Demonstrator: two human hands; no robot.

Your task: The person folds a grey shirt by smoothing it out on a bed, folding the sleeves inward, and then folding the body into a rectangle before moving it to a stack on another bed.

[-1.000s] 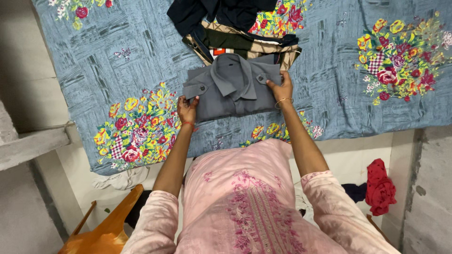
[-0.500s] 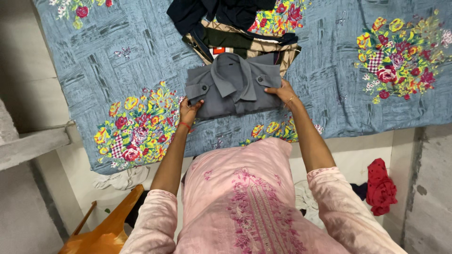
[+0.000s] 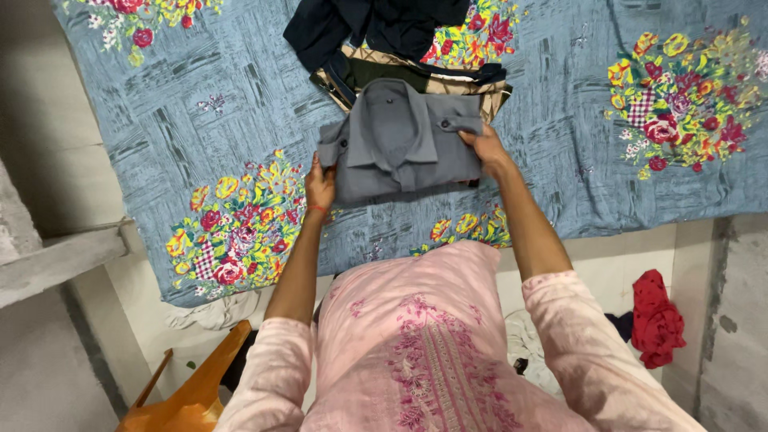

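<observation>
Folded grey shirt (image 3: 400, 144), collar up, held over a blue floral bedsheet (image 3: 200, 120) — its far edge overlapping a pile of folded clothes (image 3: 416, 68). The left hand (image 3: 320, 186) grips the shirt's left edge, fingers pinching the cloth; the right hand (image 3: 486, 150) grips the right edge, fingers closed on the fabric beside a buttoned pocket. Off the bed, a red cloth (image 3: 656, 320) lies on the floor at right — an orange chair (image 3: 188, 392) stands at lower left.

Beyond the grip, the dark garment (image 3: 376, 24) ran off the top edge; fingertips lay hidden under the grey shirt (image 3: 400, 144).
</observation>
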